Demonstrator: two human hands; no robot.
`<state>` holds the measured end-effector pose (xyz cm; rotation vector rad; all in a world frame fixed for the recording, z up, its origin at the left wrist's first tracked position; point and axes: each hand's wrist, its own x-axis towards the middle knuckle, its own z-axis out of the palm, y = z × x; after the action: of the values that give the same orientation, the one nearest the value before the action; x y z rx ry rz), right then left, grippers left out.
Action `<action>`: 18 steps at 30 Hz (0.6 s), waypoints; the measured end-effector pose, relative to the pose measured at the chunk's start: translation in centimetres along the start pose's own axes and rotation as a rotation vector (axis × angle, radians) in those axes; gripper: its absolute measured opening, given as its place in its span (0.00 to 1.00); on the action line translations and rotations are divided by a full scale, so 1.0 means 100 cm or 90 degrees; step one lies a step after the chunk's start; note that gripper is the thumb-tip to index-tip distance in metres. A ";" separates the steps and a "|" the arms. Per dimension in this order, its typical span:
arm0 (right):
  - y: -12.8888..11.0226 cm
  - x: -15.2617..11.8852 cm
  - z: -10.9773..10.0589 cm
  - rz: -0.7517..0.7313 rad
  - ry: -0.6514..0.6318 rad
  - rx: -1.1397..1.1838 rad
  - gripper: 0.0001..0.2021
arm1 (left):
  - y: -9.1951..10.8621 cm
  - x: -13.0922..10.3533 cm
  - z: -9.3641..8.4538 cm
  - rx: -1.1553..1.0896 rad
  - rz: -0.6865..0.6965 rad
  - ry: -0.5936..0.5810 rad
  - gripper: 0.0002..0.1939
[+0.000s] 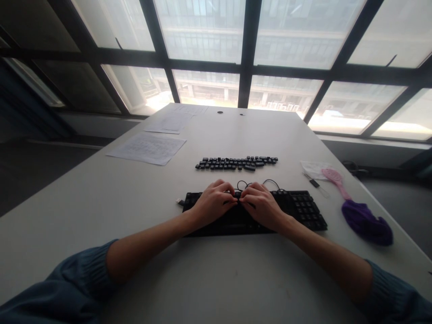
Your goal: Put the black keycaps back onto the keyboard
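Above the middle of the black keyboard [236,220], the person's left hand [216,201] and right hand [262,205] nearly meet, covering part of its upper rows. Both hands are curled, thumb and fingertips drawn close; whether either pinches a keycap cannot be told, as the knuckles and dim light hide the contact. Elbows and upper arms are cut off by the frame.

The keyboard lies flat on the white table [232,279], broad and dark. Its number pad [306,211] shows rows of keys at the right end, while the shaded middle is too dark to read (bare switches or keys, one cannot say). A thin cable [242,183] loops behind it, and a USB plug [180,202] pokes out at its left corner.

Beyond the hands, loose black keycaps [229,164] sit in uneven rows, well apart from the fingers. Papers [148,148] lie to the far left. On the right rest a small wire-looped tool [313,183], a pink-handled item [337,180] and a purple cloth [366,223], near the number pad but not blocking it.
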<state>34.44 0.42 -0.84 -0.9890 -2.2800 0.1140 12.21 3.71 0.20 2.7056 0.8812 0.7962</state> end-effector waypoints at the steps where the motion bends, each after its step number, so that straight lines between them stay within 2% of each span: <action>1: -0.001 0.000 0.000 0.007 0.000 -0.003 0.08 | 0.000 0.000 0.000 -0.003 -0.003 0.000 0.07; 8: -0.002 -0.001 -0.002 0.032 -0.006 0.001 0.05 | 0.000 0.000 -0.003 -0.013 -0.017 -0.015 0.06; 18: 0.002 -0.004 0.003 0.041 -0.028 -0.016 0.06 | 0.001 -0.002 -0.003 -0.007 -0.025 -0.035 0.05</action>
<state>34.57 0.35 -1.34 -1.0831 -2.2952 0.1357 11.98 3.50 0.45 2.6790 0.9114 0.7132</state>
